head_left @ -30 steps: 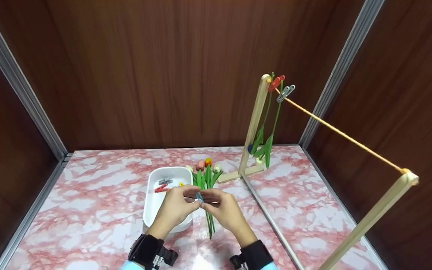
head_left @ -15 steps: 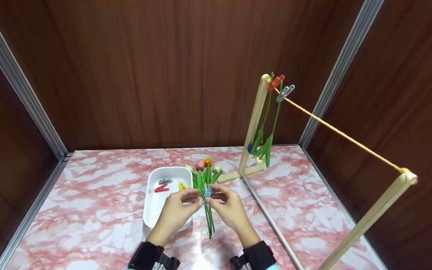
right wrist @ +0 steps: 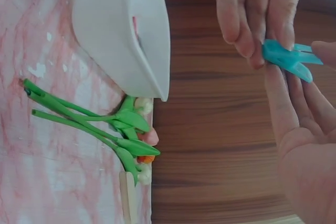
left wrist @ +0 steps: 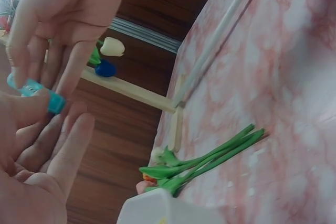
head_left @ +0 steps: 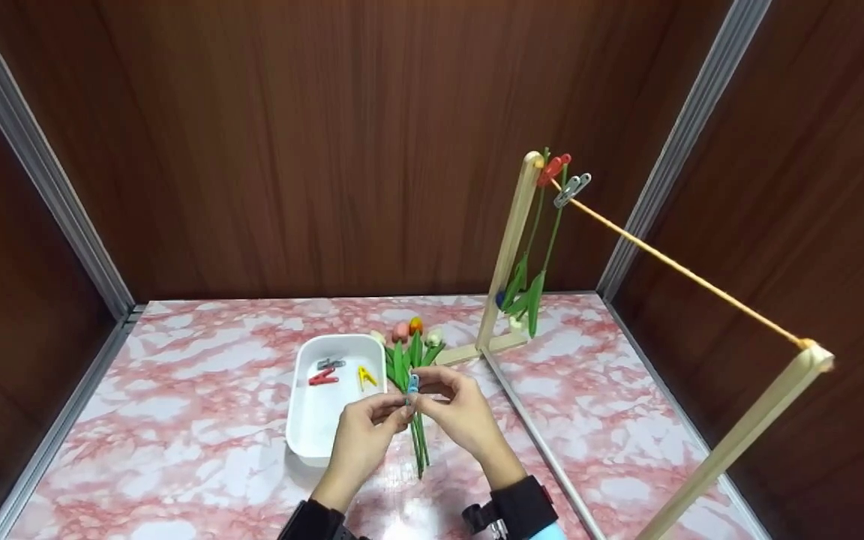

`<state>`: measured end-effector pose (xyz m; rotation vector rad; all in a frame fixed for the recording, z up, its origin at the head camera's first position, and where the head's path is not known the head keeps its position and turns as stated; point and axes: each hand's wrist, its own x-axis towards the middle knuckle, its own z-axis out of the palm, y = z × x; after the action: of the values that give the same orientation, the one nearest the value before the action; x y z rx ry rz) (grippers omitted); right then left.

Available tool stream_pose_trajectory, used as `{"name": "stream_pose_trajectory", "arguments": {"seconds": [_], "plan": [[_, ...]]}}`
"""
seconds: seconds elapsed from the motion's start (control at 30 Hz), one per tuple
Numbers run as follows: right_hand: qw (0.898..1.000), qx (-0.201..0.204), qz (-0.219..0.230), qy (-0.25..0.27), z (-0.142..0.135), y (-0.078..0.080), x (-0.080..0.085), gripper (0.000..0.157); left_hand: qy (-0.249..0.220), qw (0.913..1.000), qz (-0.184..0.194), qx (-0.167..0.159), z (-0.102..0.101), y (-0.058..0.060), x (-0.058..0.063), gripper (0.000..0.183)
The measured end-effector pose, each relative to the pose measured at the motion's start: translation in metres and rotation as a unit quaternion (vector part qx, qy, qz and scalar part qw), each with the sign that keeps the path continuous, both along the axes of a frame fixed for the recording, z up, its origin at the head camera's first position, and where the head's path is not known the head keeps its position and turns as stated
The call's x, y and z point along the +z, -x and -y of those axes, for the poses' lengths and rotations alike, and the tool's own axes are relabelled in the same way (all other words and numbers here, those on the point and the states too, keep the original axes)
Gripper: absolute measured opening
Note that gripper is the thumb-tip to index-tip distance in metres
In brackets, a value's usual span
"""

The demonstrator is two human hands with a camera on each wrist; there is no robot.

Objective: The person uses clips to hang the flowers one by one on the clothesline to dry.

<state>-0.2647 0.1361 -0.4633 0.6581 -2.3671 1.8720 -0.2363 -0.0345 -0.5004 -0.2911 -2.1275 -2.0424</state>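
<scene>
A light-blue clothespin point(head_left: 413, 383) is held between both hands, above the stems of a bunch of artificial tulips point(head_left: 417, 352) on the table. My left hand point(head_left: 363, 439) pinches one end of it with thumb and fingertips; in the right wrist view that is the jaw end of the clothespin point(right wrist: 287, 59). My right hand point(head_left: 466, 416) grips the other end, thumb at the handles and fingers beneath. White, pink and orange blooms point away from me. To the left, a white tub point(head_left: 294, 420) holds red point(head_left: 323, 377), yellow point(head_left: 366, 379) and grey clothespins point(head_left: 331, 364).
At the right stands a wooden rack with a far post point(head_left: 511, 247), a near post point(head_left: 747, 435) and an orange cord point(head_left: 687, 271) between them. Red point(head_left: 550, 171) and grey clothespins point(head_left: 571, 190) hang two tulips point(head_left: 535, 300) upside down there. A metal bar point(head_left: 537, 435) runs along the base.
The blue clothespin has turned in my hands and shifted slightly right. Half a second ago my left fingers were further left; now they pinch its lower end, lower down. The yellow clothespin shows fully.
</scene>
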Motion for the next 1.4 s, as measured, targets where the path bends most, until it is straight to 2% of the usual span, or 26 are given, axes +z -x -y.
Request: {"name": "stream_pose_trajectory", "arguments": {"seconds": [0.13,0.37,0.6,0.8,0.97,1.4], "plan": [[1.0,0.017,0.015,0.002,0.0,0.002,0.005,0.039,-0.013,0.9997,0.011,0.018,-0.002,-0.004,-0.001,0.018],[0.998,0.04,0.038,-0.009,-0.003,0.004,0.012,0.036,-0.029,0.9993,0.008,0.022,-0.004,-0.007,-0.002,0.018],[0.997,0.053,0.059,-0.007,-0.005,0.003,0.013,0.037,-0.012,0.9994,-0.001,0.033,-0.006,-0.008,-0.002,0.016],[0.997,0.048,0.066,0.0,-0.006,0.003,0.01,0.037,-0.002,0.9993,-0.011,0.035,-0.008,-0.008,-0.004,0.015],[0.998,0.05,0.047,-0.001,-0.007,0.003,0.009,0.031,0.013,0.9991,-0.009,0.039,-0.008,-0.007,-0.008,0.014],[1.0,-0.004,0.018,0.004,-0.007,0.005,0.012,0.019,0.053,0.9978,-0.027,0.031,-0.008,-0.002,-0.001,0.017]]}}
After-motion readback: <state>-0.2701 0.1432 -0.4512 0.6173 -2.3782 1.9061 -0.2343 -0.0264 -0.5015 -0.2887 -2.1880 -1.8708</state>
